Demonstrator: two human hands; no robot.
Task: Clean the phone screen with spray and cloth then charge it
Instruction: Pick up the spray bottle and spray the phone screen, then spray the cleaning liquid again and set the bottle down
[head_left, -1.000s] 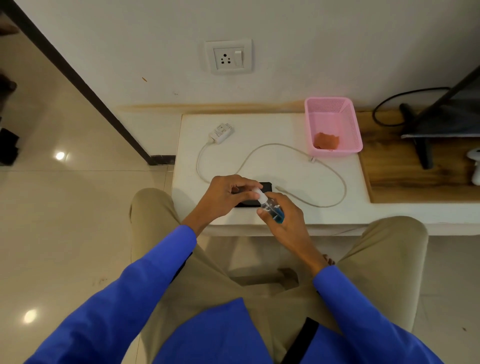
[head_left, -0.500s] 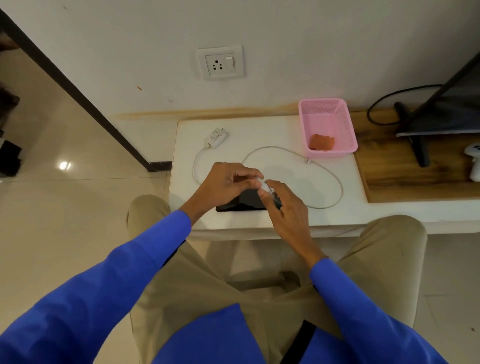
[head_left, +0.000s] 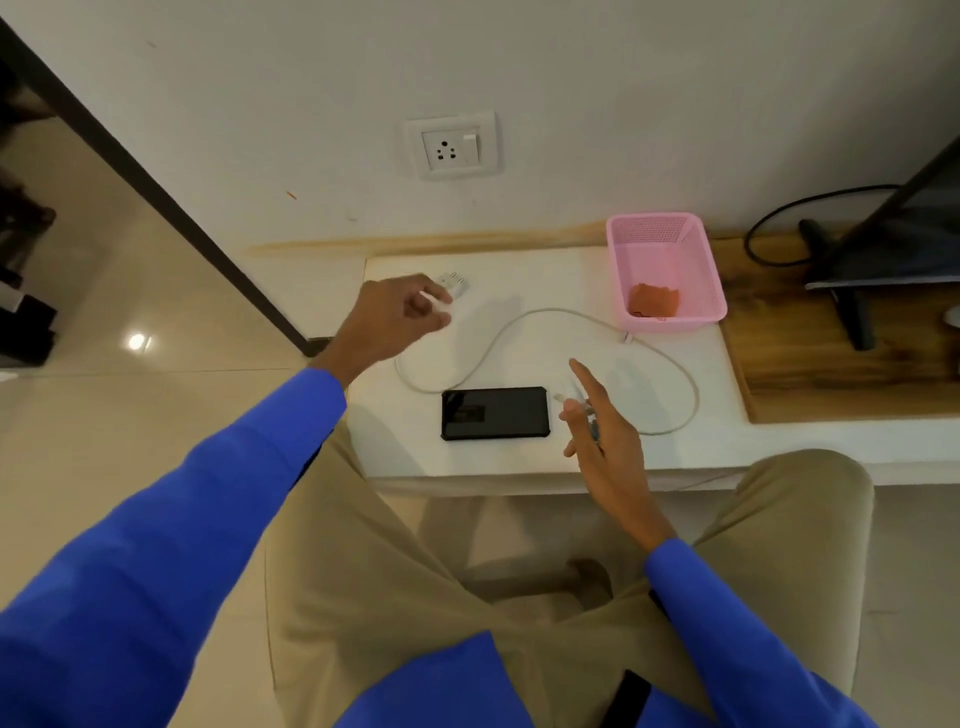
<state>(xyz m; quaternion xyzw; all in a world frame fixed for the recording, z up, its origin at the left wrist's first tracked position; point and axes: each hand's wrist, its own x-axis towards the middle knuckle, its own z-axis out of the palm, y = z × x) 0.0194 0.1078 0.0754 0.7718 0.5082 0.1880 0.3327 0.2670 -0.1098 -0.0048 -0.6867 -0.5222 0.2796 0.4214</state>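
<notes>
Two hands are at work above the white tabletop (head_left: 519, 467), and I judge that the step in hand is the opening of the spray, before any liquid goes on the screen. The flat black phone (head_left: 493, 413) lies screen up near the front edge of the tabletop, about in the middle, and nothing touches it.

The right hand (head_left: 608, 441) hovers just to the right of the phone and holds the small clear spray bottle (head_left: 582, 410) against the palm. The index finger points straight forward, the thumb is stretched toward the phone, and the other fingers are curled round the bottle. The bottle is blurred, so I cannot tell where its nozzle points.

The left arm reaches toward the rear left corner. The left hand (head_left: 400, 317) has curled fingers that pinch a small white thing, maybe the bottle's cap; it is too blurred to be sure. The hand is just beside the white charger plug (head_left: 454, 285), whose white cable (head_left: 545, 312) runs in a loop over the tabletop.

The orange cloth (head_left: 654, 300) lies in the pink plastic basket (head_left: 701, 260) at the rear right corner.

The next move probably calls for putting the small thing down, then aiming the nozzle at the screen and pressing. A light spray is wise, because too much liquid could run to the phone's edges.
</notes>
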